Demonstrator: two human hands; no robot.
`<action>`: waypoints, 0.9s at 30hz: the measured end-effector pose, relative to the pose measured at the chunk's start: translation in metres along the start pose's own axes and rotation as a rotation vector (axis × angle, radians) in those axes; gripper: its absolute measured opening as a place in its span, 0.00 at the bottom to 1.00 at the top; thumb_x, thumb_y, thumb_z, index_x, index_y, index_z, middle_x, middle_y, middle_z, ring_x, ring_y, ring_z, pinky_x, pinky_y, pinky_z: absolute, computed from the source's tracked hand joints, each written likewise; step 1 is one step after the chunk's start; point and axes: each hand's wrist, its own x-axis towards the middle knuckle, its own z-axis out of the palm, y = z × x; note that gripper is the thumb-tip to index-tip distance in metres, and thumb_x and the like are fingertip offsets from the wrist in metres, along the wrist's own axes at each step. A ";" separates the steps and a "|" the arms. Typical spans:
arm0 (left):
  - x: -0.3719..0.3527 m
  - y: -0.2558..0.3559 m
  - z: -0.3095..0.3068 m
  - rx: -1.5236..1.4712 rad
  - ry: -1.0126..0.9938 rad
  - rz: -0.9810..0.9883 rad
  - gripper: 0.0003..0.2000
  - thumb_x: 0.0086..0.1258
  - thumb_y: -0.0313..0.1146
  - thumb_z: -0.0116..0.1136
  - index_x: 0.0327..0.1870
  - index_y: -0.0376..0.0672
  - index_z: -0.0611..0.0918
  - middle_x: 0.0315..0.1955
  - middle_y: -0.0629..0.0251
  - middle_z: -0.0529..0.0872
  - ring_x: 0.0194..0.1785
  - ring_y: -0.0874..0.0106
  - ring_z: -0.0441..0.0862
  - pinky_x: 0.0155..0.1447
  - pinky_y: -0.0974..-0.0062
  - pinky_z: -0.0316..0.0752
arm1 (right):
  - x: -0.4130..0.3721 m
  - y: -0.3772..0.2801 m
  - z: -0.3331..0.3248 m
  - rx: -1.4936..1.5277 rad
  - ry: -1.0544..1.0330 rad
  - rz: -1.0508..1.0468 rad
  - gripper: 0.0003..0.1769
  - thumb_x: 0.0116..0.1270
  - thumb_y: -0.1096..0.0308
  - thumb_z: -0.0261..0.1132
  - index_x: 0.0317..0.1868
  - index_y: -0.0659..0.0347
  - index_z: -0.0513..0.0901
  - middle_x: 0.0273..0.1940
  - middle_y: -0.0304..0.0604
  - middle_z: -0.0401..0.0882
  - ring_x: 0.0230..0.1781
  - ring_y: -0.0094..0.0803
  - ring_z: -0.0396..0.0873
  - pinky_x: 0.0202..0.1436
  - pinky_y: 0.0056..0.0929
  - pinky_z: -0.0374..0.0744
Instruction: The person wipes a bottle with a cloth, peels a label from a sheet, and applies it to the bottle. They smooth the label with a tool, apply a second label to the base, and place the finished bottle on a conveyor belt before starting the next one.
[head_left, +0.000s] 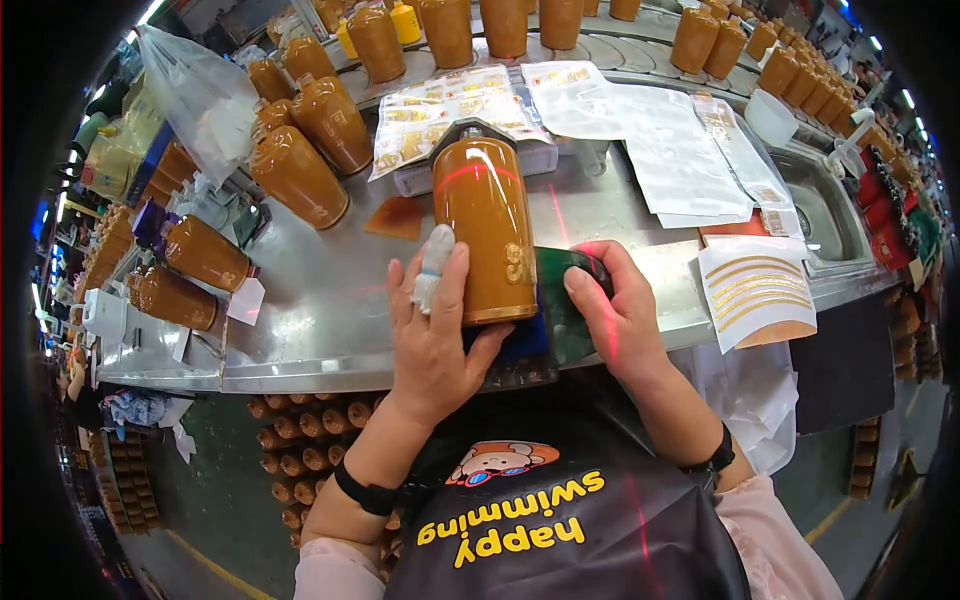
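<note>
A glossy brown bottle (484, 225) lies in a dark holder at the middle of the metal bench, its neck away from me and a raised mark near its base. My left hand (432, 315) is wrapped round the bottle's lower left side, with a white covering on one finger. Pinched between the thumb and fingers of my right hand (617, 305) is a dark green flat piece (570, 300), which reaches to the bottle's right side. Red laser lines cross the bottle and my right hand.
More brown bottles (297, 175) stand at the left. Sticker sheets (440, 110) and white sheets (675, 150) lie behind and right. A sheet of gold curved strips (757, 290) hangs over the front edge, near a sink (825, 205). Further bottles (505, 25) line the conveyor (620, 62).
</note>
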 end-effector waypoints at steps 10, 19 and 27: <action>-0.011 -0.007 0.008 -0.226 0.031 -0.165 0.39 0.63 0.42 0.68 0.73 0.36 0.65 0.69 0.44 0.69 0.70 0.47 0.68 0.74 0.47 0.58 | 0.001 -0.013 0.013 0.026 -0.046 -0.033 0.12 0.73 0.68 0.62 0.51 0.67 0.75 0.36 0.42 0.80 0.36 0.22 0.76 0.42 0.25 0.78; -0.011 -0.010 0.010 -0.523 0.011 -0.268 0.40 0.62 0.36 0.69 0.74 0.37 0.62 0.68 0.43 0.69 0.70 0.45 0.67 0.73 0.50 0.59 | -0.005 -0.007 0.012 0.066 -0.028 -0.010 0.12 0.73 0.68 0.62 0.50 0.67 0.75 0.39 0.42 0.79 0.38 0.22 0.76 0.43 0.24 0.78; -0.006 -0.011 0.012 -0.247 0.034 -0.073 0.44 0.61 0.39 0.71 0.75 0.35 0.59 0.69 0.43 0.67 0.71 0.43 0.65 0.77 0.44 0.46 | -0.004 -0.005 0.012 0.069 -0.031 0.007 0.11 0.73 0.69 0.61 0.51 0.67 0.75 0.38 0.40 0.79 0.37 0.21 0.76 0.42 0.23 0.77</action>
